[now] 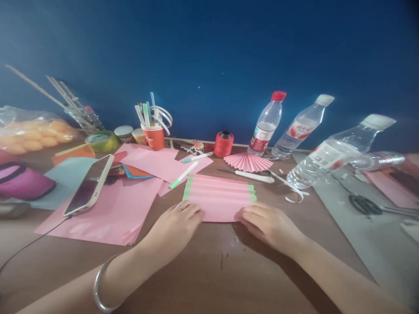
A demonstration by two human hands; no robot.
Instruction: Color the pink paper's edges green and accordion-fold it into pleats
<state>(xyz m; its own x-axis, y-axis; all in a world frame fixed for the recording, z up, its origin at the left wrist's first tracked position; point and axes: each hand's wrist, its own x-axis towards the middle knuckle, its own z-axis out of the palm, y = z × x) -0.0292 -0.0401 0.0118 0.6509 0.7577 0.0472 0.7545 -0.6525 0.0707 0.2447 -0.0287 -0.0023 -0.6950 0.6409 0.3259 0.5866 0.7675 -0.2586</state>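
Observation:
A pink sheet of paper (220, 198) with green strips along its left and right edges lies in front of me. Crosswise creases run over its far half, while the near part is smooth. My left hand (185, 220) is closed at the sheet's near left corner, with a ring on one finger. At the near right corner, my right hand (263, 222) has its fingers curled on the paper. The fingertips of both hands are partly hidden. Just beyond the sheet rests a pleated pink paper fan (248, 162), beside a white-handled craft knife (254, 176).
Pink sheets (137, 209) and a propped phone (90, 185) lie at left. A green marker (183, 174) is near the work sheet. Behind stand a red cup (153, 137) of pens, a red thread spool (224, 144) and several bottles (330, 152). Scissors (365, 204) lie right.

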